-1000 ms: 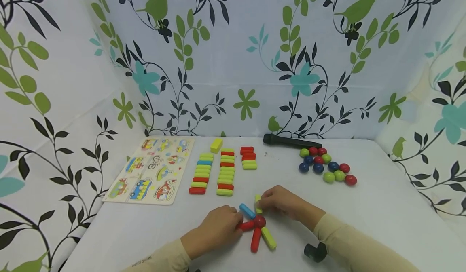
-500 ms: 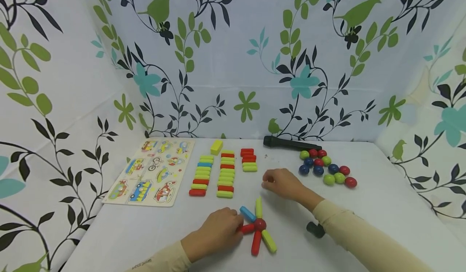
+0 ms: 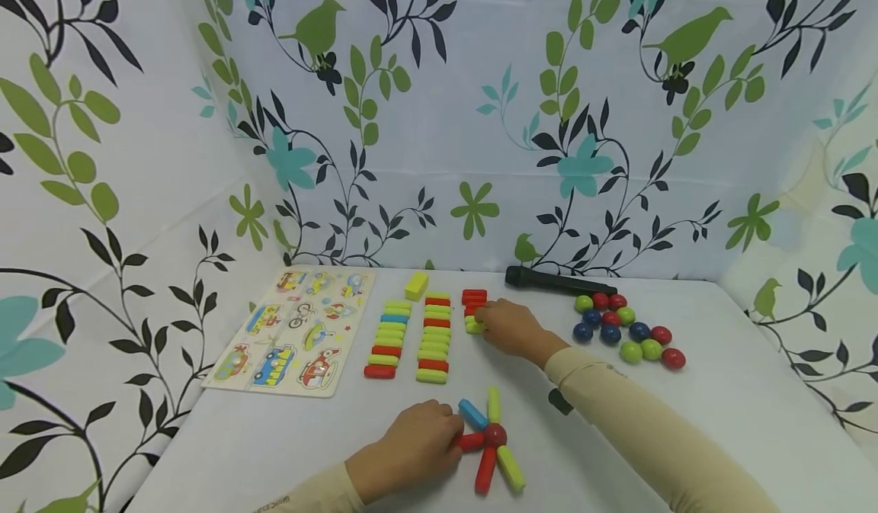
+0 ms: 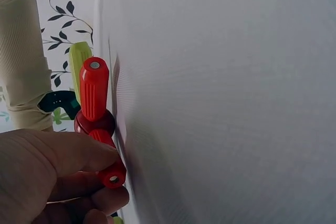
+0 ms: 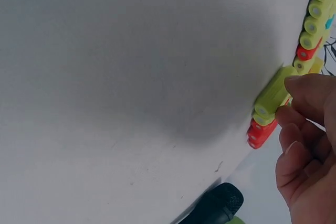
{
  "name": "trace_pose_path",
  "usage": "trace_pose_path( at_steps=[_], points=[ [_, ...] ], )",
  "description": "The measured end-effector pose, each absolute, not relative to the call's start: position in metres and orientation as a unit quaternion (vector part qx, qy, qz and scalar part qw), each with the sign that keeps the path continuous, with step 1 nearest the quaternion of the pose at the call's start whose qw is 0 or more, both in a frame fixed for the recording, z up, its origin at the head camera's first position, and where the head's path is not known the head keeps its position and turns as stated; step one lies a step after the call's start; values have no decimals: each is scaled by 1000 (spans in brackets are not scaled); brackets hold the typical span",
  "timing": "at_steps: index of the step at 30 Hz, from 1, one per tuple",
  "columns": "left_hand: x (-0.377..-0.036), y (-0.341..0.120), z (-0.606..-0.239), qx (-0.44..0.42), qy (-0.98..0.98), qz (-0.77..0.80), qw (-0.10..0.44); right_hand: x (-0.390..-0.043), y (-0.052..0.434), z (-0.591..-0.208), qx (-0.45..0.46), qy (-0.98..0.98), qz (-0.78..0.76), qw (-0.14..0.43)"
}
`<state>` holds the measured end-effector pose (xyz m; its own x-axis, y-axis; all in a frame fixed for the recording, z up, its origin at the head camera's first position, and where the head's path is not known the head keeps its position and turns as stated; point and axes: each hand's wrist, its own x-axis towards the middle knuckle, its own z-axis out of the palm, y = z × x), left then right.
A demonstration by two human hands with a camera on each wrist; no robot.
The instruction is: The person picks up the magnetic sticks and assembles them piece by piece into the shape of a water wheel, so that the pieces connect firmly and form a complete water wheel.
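Note:
My left hand [image 3: 421, 446] pinches a red magnetic rod [image 4: 103, 139] between thumb and fingers. That rod joins a red ball [image 3: 495, 435], from which a blue rod [image 3: 472, 415], two lime-green rods and another red rod [image 4: 95, 90] also fan out like a star. My right hand [image 3: 513, 328] is farther back at the short row of rods. There, in the right wrist view, its thumb and finger pinch a lime-green rod [image 5: 273, 96] at the row's near end; red rods [image 5: 261, 133] lie just beyond it.
Two longer rows of rods [image 3: 434, 338] lie to the left, beside a vehicle picture board [image 3: 302, 330]. A yellow block [image 3: 416, 286] stands behind them. A black microphone [image 3: 559, 280] and several coloured balls [image 3: 631, 331] lie at the back right.
My right hand has let go of the lime-green rod on the star's top and moved back to the short row. My left hand has stayed at the red rod.

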<state>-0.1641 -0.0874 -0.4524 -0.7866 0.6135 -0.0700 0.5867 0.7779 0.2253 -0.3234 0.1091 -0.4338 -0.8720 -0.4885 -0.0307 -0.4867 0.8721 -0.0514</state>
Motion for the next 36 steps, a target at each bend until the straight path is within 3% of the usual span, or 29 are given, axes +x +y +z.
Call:
trace_pose_path(
  at_steps=[6, 17, 28, 36],
  points=[
    [-165, -88, -452, 315, 941, 96, 77, -325, 108, -437, -236, 971, -13, 30],
    [-168, -88, -451, 322, 940, 94, 68, -321, 123, -436, -233, 967, -14, 98],
    [-166, -91, -447, 333, 936, 102, 43, -258, 180, -414, -330, 932, -71, 131],
    [-162, -89, -444, 337, 935, 111, 27, -226, 176, -422, -404, 902, -65, 136]
  ],
)
